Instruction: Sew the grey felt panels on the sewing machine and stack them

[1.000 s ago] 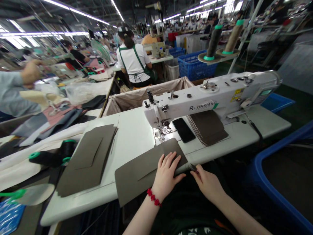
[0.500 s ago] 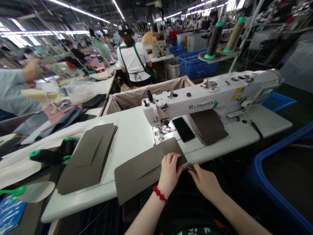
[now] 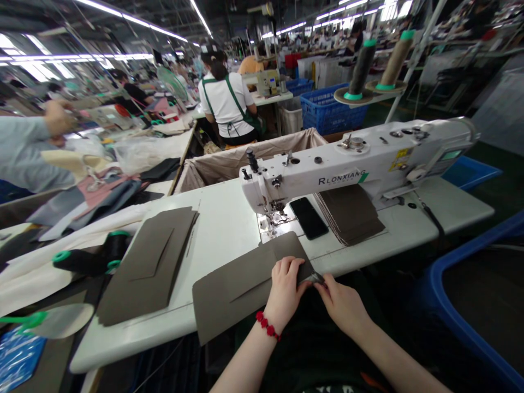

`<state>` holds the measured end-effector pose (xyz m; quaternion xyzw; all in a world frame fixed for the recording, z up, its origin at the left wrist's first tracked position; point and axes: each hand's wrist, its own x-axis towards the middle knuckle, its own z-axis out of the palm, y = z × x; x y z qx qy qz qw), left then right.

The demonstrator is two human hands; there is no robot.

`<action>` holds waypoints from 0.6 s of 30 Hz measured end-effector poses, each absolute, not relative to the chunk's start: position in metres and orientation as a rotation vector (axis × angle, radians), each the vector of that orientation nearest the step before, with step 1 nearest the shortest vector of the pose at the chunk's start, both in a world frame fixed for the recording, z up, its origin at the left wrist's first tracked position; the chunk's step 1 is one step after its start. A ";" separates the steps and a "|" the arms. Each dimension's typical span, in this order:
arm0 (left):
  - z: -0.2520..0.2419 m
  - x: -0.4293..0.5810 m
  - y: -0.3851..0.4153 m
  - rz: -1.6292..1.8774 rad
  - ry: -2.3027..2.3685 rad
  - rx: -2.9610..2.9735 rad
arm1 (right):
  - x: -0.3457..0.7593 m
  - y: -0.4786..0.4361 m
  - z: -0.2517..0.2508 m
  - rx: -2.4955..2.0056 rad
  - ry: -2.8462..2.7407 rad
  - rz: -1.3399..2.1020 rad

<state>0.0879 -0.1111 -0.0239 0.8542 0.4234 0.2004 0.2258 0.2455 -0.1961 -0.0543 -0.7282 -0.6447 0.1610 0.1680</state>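
Observation:
A flat grey-brown fabric panel (image 3: 233, 284) with a slit along it lies over the table's front edge, its near left part jutting past the edge. My left hand (image 3: 285, 286), with a red bracelet at the wrist, grips the panel's right end, fingers on top and thumb at the near edge. Just right of it, my right hand (image 3: 341, 303) is closed in a pinch at the panel's corner. A small shiny grey thing (image 3: 316, 277) shows between the two hands, too small to name. Beyond the panel stands a white sewing machine (image 3: 303, 180), its needle area near the panel's far edge.
On the table (image 3: 221, 218), a stack of similar panels (image 3: 143, 273) lies left. A black phone (image 3: 309, 218) and more brown pieces (image 3: 350, 213) sit by the machine. Thread cones (image 3: 79, 261) lie far left. A blue tub (image 3: 442, 295) stands right. A co-worker's sleeve (image 3: 24, 144) shows left.
The view has shifted very slightly. Both hands keep their hold at the panel's right corner, and the panel stays in place.

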 end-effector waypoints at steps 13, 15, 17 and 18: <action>-0.022 0.087 -0.110 0.544 1.146 2.349 | 0.252 -0.197 -0.052 -2.077 -1.786 0.528; -0.021 0.087 -0.110 0.532 1.137 2.355 | 0.251 -0.199 -0.052 -2.075 -1.785 0.536; -0.020 0.086 -0.110 0.518 1.126 2.364 | 0.251 -0.199 -0.053 -2.081 -1.782 0.527; -0.019 0.086 -0.110 0.515 1.123 2.367 | 0.251 -0.199 -0.053 -2.084 -1.782 0.520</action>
